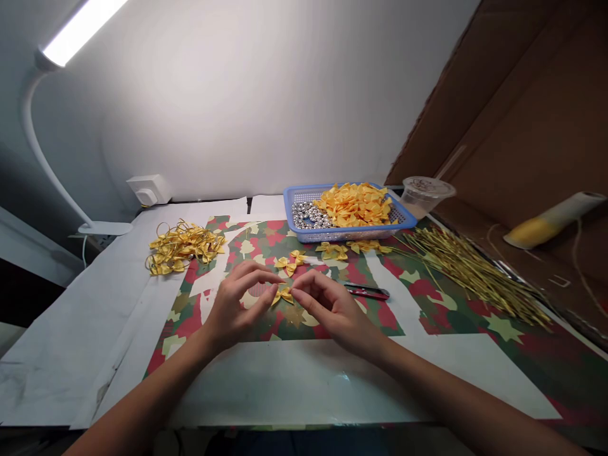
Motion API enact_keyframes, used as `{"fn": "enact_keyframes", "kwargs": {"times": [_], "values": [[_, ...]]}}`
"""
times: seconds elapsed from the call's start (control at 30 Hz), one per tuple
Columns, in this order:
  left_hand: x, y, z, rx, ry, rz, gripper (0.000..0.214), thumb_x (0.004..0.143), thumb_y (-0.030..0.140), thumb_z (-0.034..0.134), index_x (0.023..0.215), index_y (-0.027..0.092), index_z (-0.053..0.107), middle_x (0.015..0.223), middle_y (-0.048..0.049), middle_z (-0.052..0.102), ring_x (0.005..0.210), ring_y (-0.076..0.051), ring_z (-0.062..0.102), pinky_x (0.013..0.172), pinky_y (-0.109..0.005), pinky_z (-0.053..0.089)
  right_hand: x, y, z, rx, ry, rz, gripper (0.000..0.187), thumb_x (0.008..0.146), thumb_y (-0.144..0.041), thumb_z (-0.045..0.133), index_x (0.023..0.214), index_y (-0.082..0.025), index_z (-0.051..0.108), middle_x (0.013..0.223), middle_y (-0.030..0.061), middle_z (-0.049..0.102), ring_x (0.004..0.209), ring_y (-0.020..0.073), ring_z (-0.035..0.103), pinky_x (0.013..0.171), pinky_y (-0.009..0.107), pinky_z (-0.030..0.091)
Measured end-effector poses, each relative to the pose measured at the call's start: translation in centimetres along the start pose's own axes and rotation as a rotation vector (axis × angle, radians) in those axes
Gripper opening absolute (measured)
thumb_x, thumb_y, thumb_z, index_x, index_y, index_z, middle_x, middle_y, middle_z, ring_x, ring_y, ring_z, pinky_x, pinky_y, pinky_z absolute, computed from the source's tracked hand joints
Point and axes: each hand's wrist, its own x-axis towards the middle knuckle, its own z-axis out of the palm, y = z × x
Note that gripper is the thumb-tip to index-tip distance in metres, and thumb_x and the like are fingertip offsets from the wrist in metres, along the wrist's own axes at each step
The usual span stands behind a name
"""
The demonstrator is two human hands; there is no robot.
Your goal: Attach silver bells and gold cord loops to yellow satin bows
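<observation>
Hands: the left hand (235,304) and the right hand (332,310) were close together above the table, their fingertips meeting from either side on one small bow.

Held: a yellow ribbon bow (283,295) was pinched between both hands, just above the printed paper (475,354) with its red and green pattern. How firm the grip was could not be told.

Handling: the bow looked light, soft and thin, likely to crease or slip under hard pressure. Its pinched middle seemed the safest place to hold.

Nearby: more yellow bows (289,261) lay loose just beyond the hands. A small red-and-black tool (367,292) lay just right of the right hand.

Rest: a blue plastic basket (361,235) held a heap of bows (354,204) beside silver beads (308,215). A tangle of gold loops (183,247) lay to the left, and a bundle of gold sticks (468,272) to the right. A clear plastic cup (425,196) stood past the basket, near a yellow-and-white roll (553,220). A white desk lamp (47,126) curved over the table from the left, near a wall socket (147,189).
</observation>
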Motion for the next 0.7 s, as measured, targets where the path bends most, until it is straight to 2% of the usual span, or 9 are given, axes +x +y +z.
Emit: {"fn": "enact_keyframes", "kwargs": {"times": [0.17, 0.37, 0.5, 0.6, 0.7], "values": [[0.18, 0.01, 0.13, 0.003, 0.028, 0.016, 0.012, 0.083, 0.016, 0.057, 0.073, 0.019, 0.063, 0.073, -0.0023, 0.064, 0.068, -0.016, 0.059, 0.064, -0.029, 0.047, -0.07, -0.02, -0.07, -0.036, 0.01, 0.015, 0.028, 0.087, -0.048, 0.052, 0.085, -0.02, 0.054, 0.065, -0.0044, 0.04, 0.055, 0.0107, 0.034, 0.05, 0.025, 0.028], [0.35, 0.6, -0.48, -0.086, 0.083, -0.167, 0.013, 0.079, 0.017, 0.059, 0.068, 0.022, 0.065, 0.072, -0.0023, 0.064, 0.069, -0.019, 0.058, 0.065, -0.03, 0.044, -0.03, -0.12, -0.1, -0.021, 0.025, 0.013, 0.029, 0.086, -0.049, 0.053, 0.084, -0.02, 0.054, 0.067, -0.0029, 0.043, 0.058, 0.0116, 0.038, 0.052, 0.025, 0.031], [0.5, 0.59, -0.7, -0.13, 0.125, -0.215, 0.012, 0.077, 0.019, 0.06, 0.067, 0.023, 0.065, 0.07, -0.0018, 0.064, 0.069, -0.019, 0.056, 0.067, -0.031, 0.042, 0.0, -0.04, -0.14, -0.027, 0.04, 0.017, 0.029, 0.085, -0.05, 0.053, 0.083, -0.021, 0.054, 0.066, -0.0032, 0.041, 0.058, 0.012, 0.037, 0.052, 0.026, 0.03], [0.46, 0.43, -0.74, -0.124, 0.133, -0.241, 0.011, 0.079, 0.021, 0.058, 0.071, 0.023, 0.066, 0.072, -0.0017, 0.063, 0.07, -0.019, 0.054, 0.067, -0.03, 0.041, 0.0, -0.02, -0.13, -0.006, 0.035, 0.013, 0.027, 0.086, -0.047, 0.054, 0.084, -0.021, 0.054, 0.065, -0.0037, 0.041, 0.058, 0.0118, 0.037, 0.052, 0.025, 0.03], [0.28, 0.29, -0.75, -0.179, 0.114, -0.286, 0.009, 0.08, 0.022, 0.056, 0.083, 0.022, 0.065, 0.081, -0.0021, 0.065, 0.073, -0.018, 0.054, 0.068, -0.03, 0.04, 0.0, -0.07, -0.09, 0.027, 0.025, 0.004, 0.025, 0.087, -0.045, 0.054, 0.084, -0.021, 0.054, 0.066, -0.0039, 0.042, 0.058, 0.0114, 0.037, 0.052, 0.025, 0.03]]}}
